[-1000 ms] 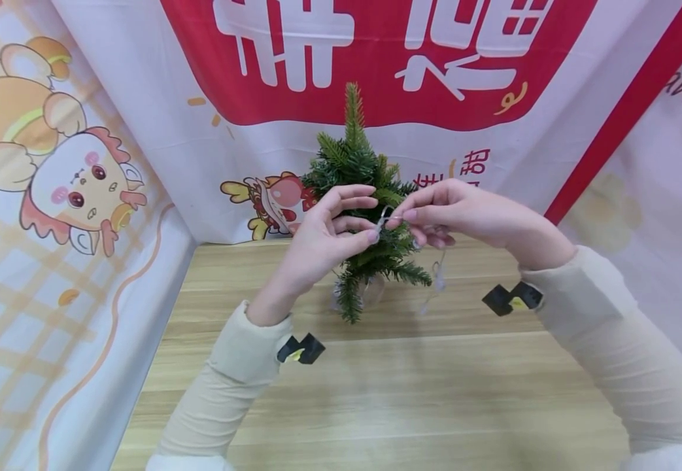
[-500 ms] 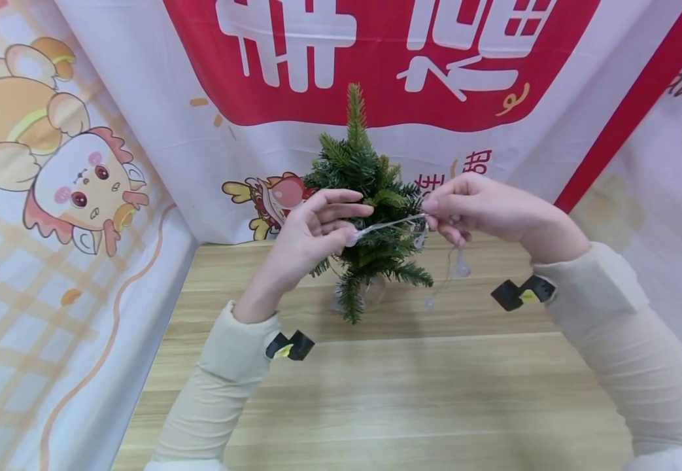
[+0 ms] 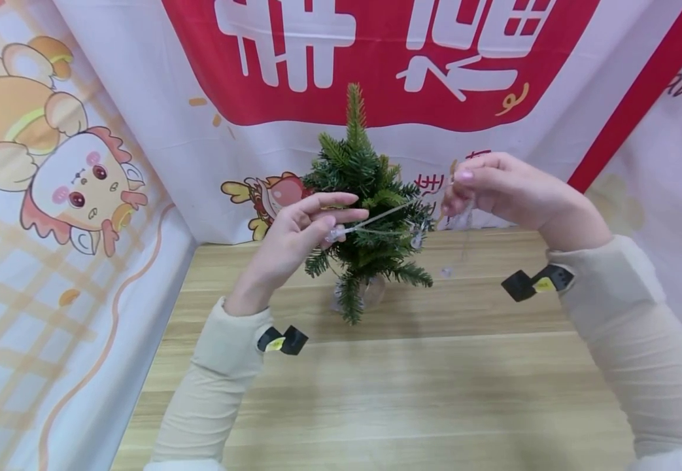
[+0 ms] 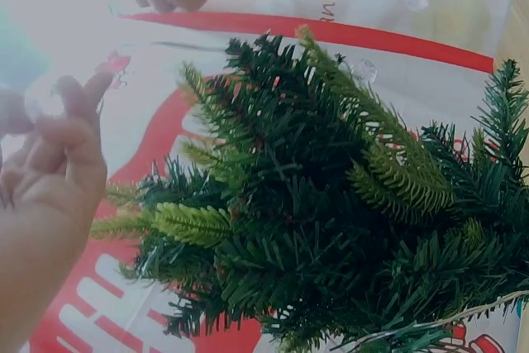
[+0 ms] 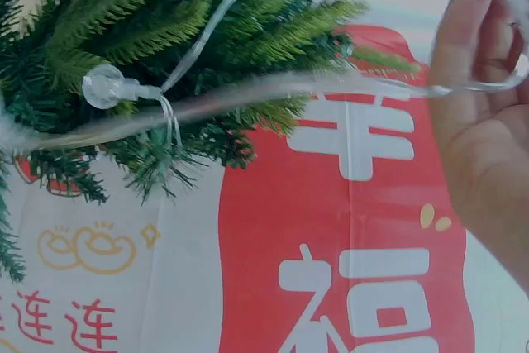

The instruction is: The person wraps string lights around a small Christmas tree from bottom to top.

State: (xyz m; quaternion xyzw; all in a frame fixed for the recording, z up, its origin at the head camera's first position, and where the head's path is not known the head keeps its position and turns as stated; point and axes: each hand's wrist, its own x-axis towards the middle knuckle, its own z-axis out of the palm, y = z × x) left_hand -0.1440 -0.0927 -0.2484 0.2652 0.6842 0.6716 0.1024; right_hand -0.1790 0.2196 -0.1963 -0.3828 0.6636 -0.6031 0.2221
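Near the middle of the counter's [image 3: 405, 399] back edge stands a small artificial Christmas tree [image 3: 355, 173], upright, with a string of clear globe lights [image 3: 383, 216] partly hung about it. In front of the branches the left hand [image 3: 293, 242] pinches one clear bulb [image 3: 334, 233] between thumb and fingers; the right hand [image 3: 508, 199], raised off toward the counter's back right corner, has its fingers curled on the wire. One run of wire stretches nearly straight between the hands, while a second leads from the pinched bulb toward another bulb [image 3: 416, 239] resting among the needles on the tree's right side.

That tension is the chief worry. Should the right hand pull farther, the smooth bulb could slip from the left fingertips — or the thin wire might strain where it meets the bulb. A tug on the second run would likely drag the resting bulb loose, and could tip a tree this light, since neither hand steadies it. Below the right hand a loose tail with a bulb [image 3: 446, 271] dangles over the counter; swung inward, it would probably snag on the lower twigs or twist round the taut run. The tree's foot is too obscured to judge how firmly it sits.
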